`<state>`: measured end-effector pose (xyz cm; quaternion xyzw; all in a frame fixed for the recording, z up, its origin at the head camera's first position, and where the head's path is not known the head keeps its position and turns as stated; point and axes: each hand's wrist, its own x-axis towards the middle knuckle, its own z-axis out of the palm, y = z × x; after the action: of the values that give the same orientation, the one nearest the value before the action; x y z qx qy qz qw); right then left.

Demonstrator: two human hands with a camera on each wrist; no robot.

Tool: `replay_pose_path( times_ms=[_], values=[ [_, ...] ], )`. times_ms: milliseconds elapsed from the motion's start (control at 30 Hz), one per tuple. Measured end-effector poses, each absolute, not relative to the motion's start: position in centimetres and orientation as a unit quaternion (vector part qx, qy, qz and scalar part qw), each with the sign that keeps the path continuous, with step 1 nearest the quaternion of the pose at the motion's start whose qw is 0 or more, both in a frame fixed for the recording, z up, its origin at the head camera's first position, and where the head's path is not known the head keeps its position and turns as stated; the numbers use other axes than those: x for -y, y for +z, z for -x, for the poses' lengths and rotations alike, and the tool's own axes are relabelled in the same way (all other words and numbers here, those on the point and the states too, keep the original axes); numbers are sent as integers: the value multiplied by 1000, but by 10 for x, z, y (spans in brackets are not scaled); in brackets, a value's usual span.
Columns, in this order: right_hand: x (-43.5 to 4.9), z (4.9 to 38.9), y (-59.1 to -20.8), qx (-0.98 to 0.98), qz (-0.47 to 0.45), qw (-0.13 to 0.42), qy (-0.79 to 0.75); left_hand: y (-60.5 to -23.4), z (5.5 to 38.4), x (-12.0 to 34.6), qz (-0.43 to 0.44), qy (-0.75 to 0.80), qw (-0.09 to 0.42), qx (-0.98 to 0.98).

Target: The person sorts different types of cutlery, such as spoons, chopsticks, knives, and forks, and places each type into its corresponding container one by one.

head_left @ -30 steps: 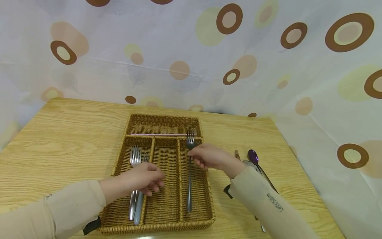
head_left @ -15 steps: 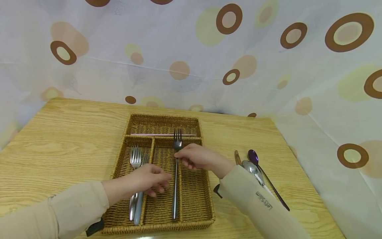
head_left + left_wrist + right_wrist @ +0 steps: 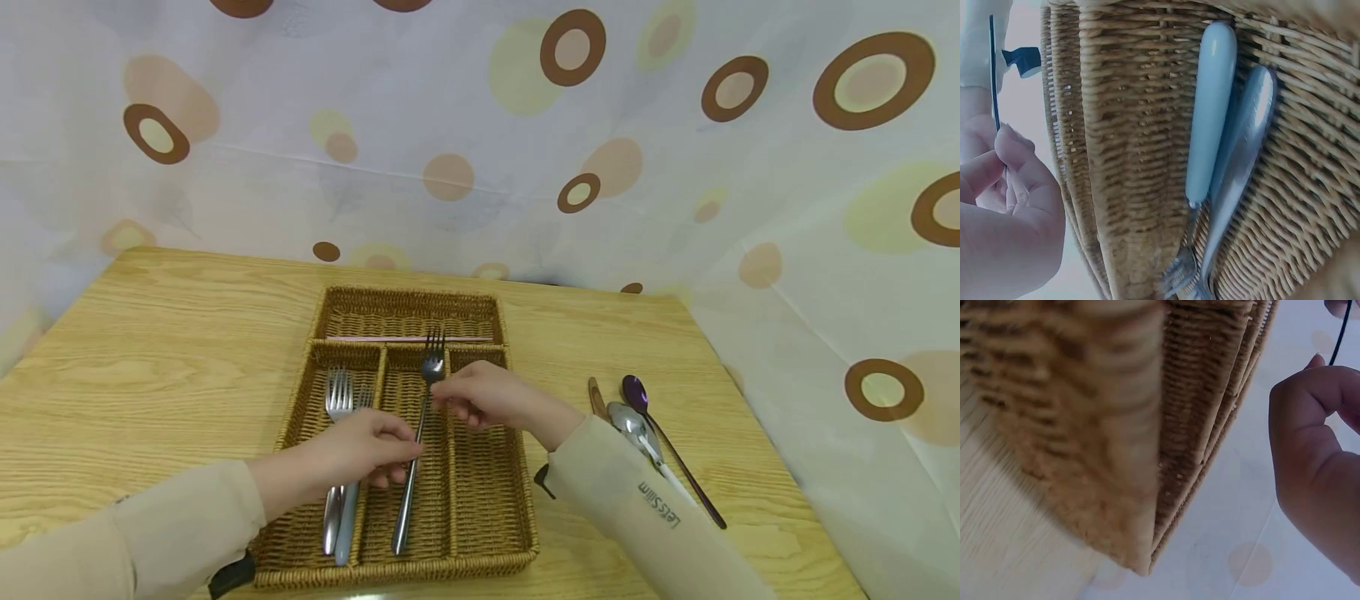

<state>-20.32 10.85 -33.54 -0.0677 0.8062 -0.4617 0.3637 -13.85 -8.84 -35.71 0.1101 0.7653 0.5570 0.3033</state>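
Note:
A long dark metal fork (image 3: 433,367) slants over the middle compartment of a wicker cutlery tray (image 3: 397,570), tines pointing away. My right hand (image 3: 491,395) pinches its neck between thumb and forefinger. Lower down, my left hand (image 3: 360,450) has thumb and forefinger on the handle; the left wrist view shows the thin dark handle (image 3: 994,69) pinched there. In the left compartment lie a silver fork (image 3: 339,392) and a fork with a light blue handle (image 3: 347,525), both partly covered by my left hand.
Pink chopsticks (image 3: 390,339) lie across the tray's back compartment. On the table (image 3: 187,350) to the right are a purple spoon (image 3: 634,392), overlapping silver spoons (image 3: 626,417) and a copper-coloured utensil end (image 3: 596,396), near my right sleeve. A patterned sheet (image 3: 450,225) stands behind.
The dark fork has moved left from the right compartment to over the middle one in my right hand, and tilted. My left hand has taken hold of its handle.

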Motion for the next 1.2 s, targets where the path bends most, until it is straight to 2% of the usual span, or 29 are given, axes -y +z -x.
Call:
replay_pose_path(
  times_ms=[567,1200],
  values=[
    [-170,211,-335,-809,59,349,-468,-372,140,137,-12,540,304,-785],
    [-231,208,-326,-823,23,317,-471,-377,135,130,21,457,360,-813]
  ],
)
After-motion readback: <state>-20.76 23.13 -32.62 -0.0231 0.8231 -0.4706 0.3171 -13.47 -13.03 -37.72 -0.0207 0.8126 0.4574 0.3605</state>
